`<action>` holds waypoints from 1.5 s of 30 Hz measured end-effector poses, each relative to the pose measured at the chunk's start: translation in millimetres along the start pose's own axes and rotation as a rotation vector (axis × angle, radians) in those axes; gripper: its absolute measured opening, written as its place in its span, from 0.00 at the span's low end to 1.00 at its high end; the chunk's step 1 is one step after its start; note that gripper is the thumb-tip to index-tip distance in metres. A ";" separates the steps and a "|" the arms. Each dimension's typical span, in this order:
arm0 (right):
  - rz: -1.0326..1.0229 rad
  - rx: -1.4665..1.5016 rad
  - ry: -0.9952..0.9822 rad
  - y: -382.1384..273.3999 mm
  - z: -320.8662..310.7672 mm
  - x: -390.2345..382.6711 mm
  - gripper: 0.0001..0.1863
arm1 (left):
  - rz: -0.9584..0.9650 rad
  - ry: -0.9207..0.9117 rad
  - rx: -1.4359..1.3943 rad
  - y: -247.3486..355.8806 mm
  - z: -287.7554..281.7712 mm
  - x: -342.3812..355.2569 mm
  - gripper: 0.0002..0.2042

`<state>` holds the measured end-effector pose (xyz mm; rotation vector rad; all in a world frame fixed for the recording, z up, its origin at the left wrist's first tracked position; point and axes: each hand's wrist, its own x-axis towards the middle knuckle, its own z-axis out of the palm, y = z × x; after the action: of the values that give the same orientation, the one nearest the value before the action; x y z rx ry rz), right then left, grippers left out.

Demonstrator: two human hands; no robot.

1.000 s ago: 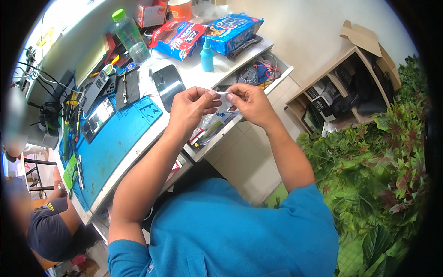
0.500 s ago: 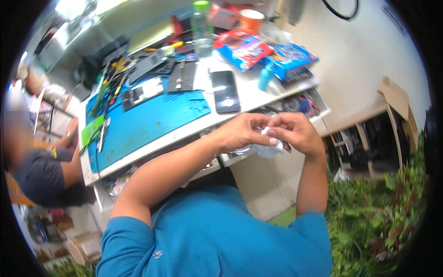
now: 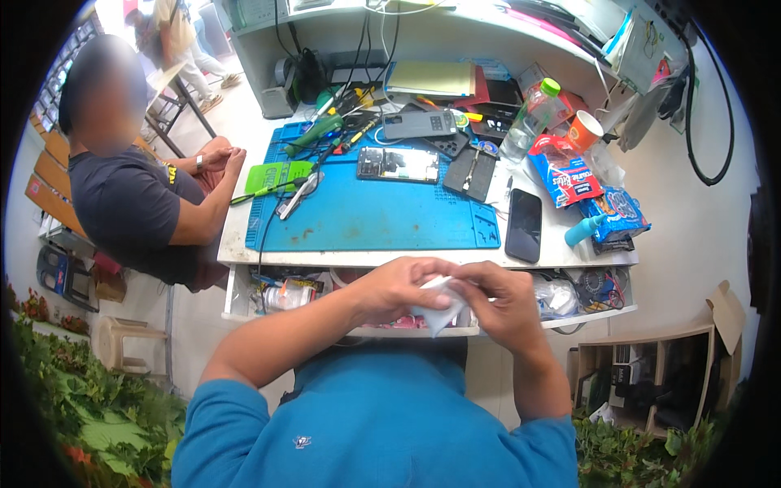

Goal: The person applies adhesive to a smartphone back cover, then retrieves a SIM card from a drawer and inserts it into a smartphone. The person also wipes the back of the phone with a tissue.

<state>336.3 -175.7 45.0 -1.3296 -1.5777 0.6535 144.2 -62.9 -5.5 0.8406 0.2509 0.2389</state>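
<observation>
Above the open drawer (image 3: 399, 332), both my hands meet at a small, crumpled white piece (image 3: 438, 319), thin like a wrapper or tissue. My left hand (image 3: 404, 289) is closed on its left side, with the thumb lying on top. Bent fingers of my right hand (image 3: 504, 307) pinch its upper right part. Whether anything is inside the white piece is hidden. Beyond my hands, a blue work mat (image 3: 366, 221) bears an opened phone (image 3: 399, 165) with its inner parts showing. A dark-screened phone (image 3: 525, 226) lies right of the mat.
Tools, a green brush-like piece (image 3: 278, 177) and a grey phone (image 3: 419, 124) crowd the mat's far side. At right stand a bottle (image 3: 529, 122), snack packs (image 3: 564, 172) and a small teal bottle (image 3: 582, 232). A person (image 3: 146, 179) sits at left; a shelf unit (image 3: 643, 346) stands lower right.
My view has turned, so the desk now sits more level and the seated person shows more fully. Both hands still hold the white piece, with the fingers slightly shifted.
</observation>
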 end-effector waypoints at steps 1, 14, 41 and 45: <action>-0.052 -0.004 -0.025 -4.0 8.7 8.7 0.07 | -0.028 0.024 0.032 -1.3 -11.2 -13.8 0.28; -0.110 -0.096 -0.169 1.0 70.6 62.4 0.11 | 0.287 0.506 -0.071 1.2 -48.1 -105.4 0.10; -0.048 -0.967 -0.564 101.4 -26.4 323.6 0.56 | 0.546 0.841 -0.055 -5.6 -91.8 -144.1 0.08; -0.123 -0.932 -0.542 117.4 -32.4 323.1 0.56 | 0.529 0.850 -0.092 -1.8 -91.9 -141.1 0.08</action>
<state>427.2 157.0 60.2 -1.7669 -2.5653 0.1734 -17.4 -42.8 -48.2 0.6612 0.8025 1.1014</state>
